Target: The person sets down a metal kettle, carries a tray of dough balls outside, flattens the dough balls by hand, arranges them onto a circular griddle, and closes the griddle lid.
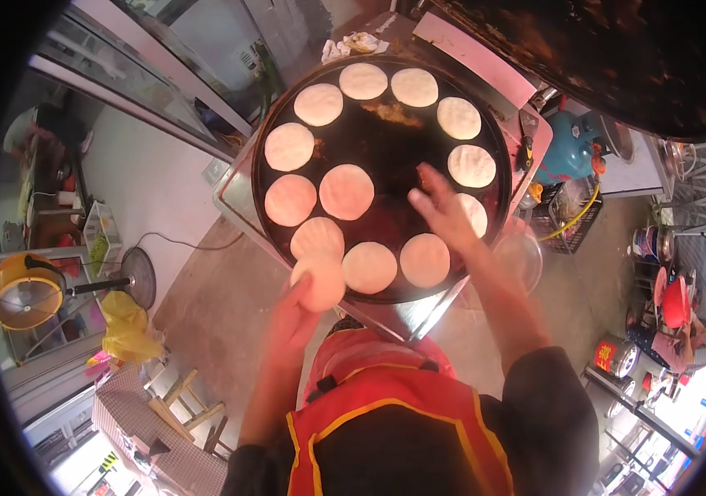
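Observation:
In my left hand is a round flat dough cake, gripped at its lower left edge over the near left rim of a large round black griddle. It partly overlaps another dough cake lying below it. My right hand hovers over the right part of the griddle, blurred, fingers apart and holding nothing. Its wrist partly covers a dough cake. Several pale cakes form a ring along the griddle's edge, and one cake sits inside that ring, left of centre.
A big dark lid is raised at the upper right. Behind the griddle's right side stands a teal gas cylinder with a yellow hose. A wooden stool and a yellow bag are at the lower left.

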`<act>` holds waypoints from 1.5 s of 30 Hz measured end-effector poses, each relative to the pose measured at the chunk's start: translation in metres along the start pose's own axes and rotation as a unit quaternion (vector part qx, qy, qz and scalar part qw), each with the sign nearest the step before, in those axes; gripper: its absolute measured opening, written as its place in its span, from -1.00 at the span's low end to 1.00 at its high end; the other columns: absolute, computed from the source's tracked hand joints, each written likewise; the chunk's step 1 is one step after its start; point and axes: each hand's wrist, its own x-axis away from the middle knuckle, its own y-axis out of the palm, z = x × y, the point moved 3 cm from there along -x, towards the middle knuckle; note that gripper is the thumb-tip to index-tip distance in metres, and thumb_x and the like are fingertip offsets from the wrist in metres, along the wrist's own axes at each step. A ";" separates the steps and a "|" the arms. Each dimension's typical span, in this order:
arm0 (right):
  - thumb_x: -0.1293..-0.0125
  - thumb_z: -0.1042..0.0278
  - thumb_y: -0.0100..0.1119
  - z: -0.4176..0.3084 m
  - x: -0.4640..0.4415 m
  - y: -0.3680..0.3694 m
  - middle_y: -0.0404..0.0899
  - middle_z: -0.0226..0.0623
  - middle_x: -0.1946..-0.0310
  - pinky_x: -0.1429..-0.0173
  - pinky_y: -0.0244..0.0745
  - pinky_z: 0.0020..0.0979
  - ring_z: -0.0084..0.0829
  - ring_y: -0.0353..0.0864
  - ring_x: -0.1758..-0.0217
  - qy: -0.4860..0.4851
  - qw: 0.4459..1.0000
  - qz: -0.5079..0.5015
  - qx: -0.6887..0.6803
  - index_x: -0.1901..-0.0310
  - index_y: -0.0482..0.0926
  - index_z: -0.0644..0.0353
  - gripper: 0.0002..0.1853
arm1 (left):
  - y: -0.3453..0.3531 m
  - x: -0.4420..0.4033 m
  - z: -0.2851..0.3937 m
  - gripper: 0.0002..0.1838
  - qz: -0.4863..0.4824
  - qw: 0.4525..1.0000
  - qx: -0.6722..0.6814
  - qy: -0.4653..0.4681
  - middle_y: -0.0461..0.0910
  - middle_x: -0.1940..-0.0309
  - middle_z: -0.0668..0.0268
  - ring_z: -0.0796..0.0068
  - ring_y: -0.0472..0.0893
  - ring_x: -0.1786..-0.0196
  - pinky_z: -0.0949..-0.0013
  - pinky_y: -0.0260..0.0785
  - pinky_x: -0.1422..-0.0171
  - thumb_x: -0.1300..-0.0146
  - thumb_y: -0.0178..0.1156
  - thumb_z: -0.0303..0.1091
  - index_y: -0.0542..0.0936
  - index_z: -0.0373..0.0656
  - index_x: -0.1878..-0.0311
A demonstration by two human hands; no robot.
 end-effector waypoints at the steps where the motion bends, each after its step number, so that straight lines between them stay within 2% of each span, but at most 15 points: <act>1: -0.34 0.10 0.07 -0.020 0.020 0.018 0.15 -0.17 -0.33 -0.35 0.18 -0.26 -0.30 0.18 -0.37 0.096 0.983 -0.084 -0.135 -0.36 0.08 0.18 -0.33 | 0.018 -0.004 -0.002 -0.59 -0.029 0.999 -0.024 0.005 0.43 -0.11 0.15 0.31 0.42 -0.19 0.25 0.25 -0.30 -0.32 0.02 -0.40 0.30 -0.30 -0.21; 3: -0.30 0.08 0.10 -0.036 0.055 0.050 0.21 -0.19 -0.29 -0.34 0.19 -0.26 -0.33 0.25 -0.31 0.222 0.837 -0.200 -0.459 -0.38 0.05 0.11 -0.30 | 0.045 -0.018 -0.010 -0.56 -0.088 0.991 -0.099 -0.007 0.40 -0.13 0.14 0.29 0.40 -0.20 0.26 0.24 -0.30 -0.30 0.03 -0.39 0.28 -0.30 -0.22; 6: -0.33 0.24 0.05 -0.040 0.074 0.068 0.29 -0.28 -0.21 -0.31 0.24 -0.28 -0.37 0.31 -0.26 0.221 0.726 -0.204 -0.618 -0.33 0.12 0.11 -0.42 | 0.073 -0.036 -0.026 -0.50 -0.121 0.904 -0.399 0.092 0.37 -0.16 0.03 0.24 0.39 -0.22 0.20 0.24 -0.27 -0.29 0.05 -0.26 0.28 -0.29 -0.23; 8: -0.32 0.27 0.06 -0.019 0.074 0.062 0.40 -0.32 -0.09 -0.27 0.29 -0.30 -0.39 0.40 -0.16 0.207 0.725 -0.202 -0.625 -0.21 0.27 0.13 -0.55 | 0.087 -0.043 -0.030 -0.48 -0.108 0.743 -0.613 0.245 0.36 -0.15 -0.03 0.21 0.39 -0.21 0.17 0.24 -0.26 -0.29 0.05 -0.18 0.28 -0.28 -0.23; 10: -0.30 0.26 0.06 -0.010 0.072 0.056 0.45 -0.32 -0.03 -0.24 0.32 -0.30 -0.38 0.45 -0.11 0.245 0.722 -0.144 -0.631 -0.15 0.32 0.14 -0.59 | 0.095 -0.047 -0.033 -0.45 -0.076 0.496 -0.759 0.414 0.35 -0.15 -0.07 0.19 0.38 -0.22 0.19 0.21 -0.27 -0.29 0.05 -0.13 0.28 -0.27 -0.24; 11: -0.28 0.24 0.09 -0.029 0.069 0.047 0.47 -0.29 0.01 -0.19 0.36 -0.29 -0.37 0.47 -0.08 0.242 0.763 -0.083 -0.594 -0.11 0.35 0.17 -0.60 | 0.091 -0.052 -0.028 -0.46 -0.037 0.521 -0.741 0.422 0.34 -0.17 -0.05 0.21 0.38 -0.21 0.23 0.19 -0.29 -0.31 0.04 -0.13 0.28 -0.26 -0.25; 14: -0.26 0.26 0.10 -0.020 0.048 0.026 0.48 -0.26 0.01 -0.16 0.40 -0.27 -0.35 0.49 -0.06 0.226 0.824 -0.067 -0.516 -0.09 0.35 0.20 -0.60 | 0.072 -0.059 -0.001 -0.51 -0.010 0.826 -0.514 0.231 0.36 -0.16 -0.01 0.27 0.40 -0.19 0.29 0.22 -0.26 -0.34 0.04 -0.19 0.29 -0.26 -0.24; 18: -0.17 0.39 0.11 0.014 0.015 0.000 0.49 -0.24 0.04 -0.12 0.43 -0.29 -0.31 0.51 -0.02 0.210 0.897 -0.001 -0.390 -0.08 0.35 0.25 -0.58 | 0.020 -0.040 0.014 -0.56 0.008 0.852 -0.475 0.221 0.43 -0.09 0.09 0.38 0.44 -0.15 0.38 0.26 -0.21 -0.35 0.03 -0.28 0.29 -0.25 -0.23; 21: -0.14 0.37 0.13 0.032 -0.008 -0.012 0.49 -0.18 0.04 -0.08 0.43 -0.30 -0.27 0.51 -0.01 0.147 0.979 0.076 -0.119 -0.07 0.35 0.30 -0.55 | -0.017 -0.023 0.006 -0.56 0.060 0.873 -0.453 0.173 0.46 -0.04 0.14 0.42 0.45 -0.12 0.42 0.27 -0.19 -0.35 0.04 -0.30 0.29 -0.25 -0.23; 23: -0.13 0.33 0.16 0.032 -0.018 -0.014 0.49 -0.12 0.05 -0.07 0.43 -0.30 -0.22 0.51 -0.01 0.119 0.989 0.028 0.079 -0.06 0.36 0.31 -0.54 | -0.034 -0.011 0.000 -0.57 0.095 0.889 -0.423 0.146 0.47 -0.02 0.16 0.43 0.46 -0.11 0.42 0.27 -0.19 -0.36 0.04 -0.28 0.29 -0.25 -0.22; 25: -0.08 0.27 0.22 0.022 -0.020 -0.008 0.47 0.00 0.08 -0.11 0.38 -0.29 -0.12 0.47 -0.04 0.170 0.975 -0.049 0.134 -0.02 0.41 0.27 -0.53 | -0.040 0.003 -0.003 -0.57 0.107 0.887 -0.425 0.148 0.48 -0.01 0.15 0.44 0.47 -0.10 0.43 0.27 -0.18 -0.36 0.04 -0.27 0.31 -0.25 -0.21; 28: -0.05 0.25 0.26 0.030 -0.023 -0.002 0.47 -0.01 0.09 -0.16 0.33 -0.27 -0.09 0.42 -0.07 0.035 0.946 -0.123 0.297 0.00 0.44 0.23 -0.53 | -0.049 0.011 -0.008 -0.58 0.115 0.885 -0.430 0.137 0.51 0.02 0.15 0.45 0.48 -0.09 0.43 0.27 -0.16 -0.35 0.05 -0.27 0.33 -0.25 -0.20; 32: -0.09 0.30 0.22 0.030 -0.019 -0.005 0.43 -0.06 0.01 -0.17 0.32 -0.22 -0.08 0.38 -0.09 -0.051 0.892 0.012 0.449 -0.02 0.46 0.14 -0.59 | -0.049 0.017 -0.009 -0.60 0.116 0.887 -0.424 0.146 0.53 0.05 0.15 0.45 0.49 -0.07 0.43 0.28 -0.14 -0.35 0.05 -0.26 0.36 -0.25 -0.17; 39: -0.22 0.26 0.10 0.041 -0.009 0.002 0.22 0.00 -0.26 -0.38 0.09 -0.12 -0.04 0.18 -0.34 -0.231 0.827 0.047 0.510 -0.24 0.23 0.33 -0.41 | -0.055 0.021 -0.013 -0.57 0.118 0.895 -0.404 0.149 0.51 0.04 0.19 0.46 0.48 -0.08 0.44 0.28 -0.15 -0.34 0.07 -0.25 0.34 -0.26 -0.18; 45: -0.28 0.17 0.03 0.068 -0.008 0.027 0.12 -0.01 -0.33 -0.43 -0.04 -0.07 -0.10 0.08 -0.42 -0.199 0.819 0.029 0.537 -0.31 0.14 0.29 -0.37 | -0.067 0.028 -0.019 -0.57 0.138 0.885 -0.426 0.128 0.51 0.05 0.21 0.49 0.46 -0.09 0.47 0.27 -0.16 -0.34 0.08 -0.26 0.33 -0.26 -0.19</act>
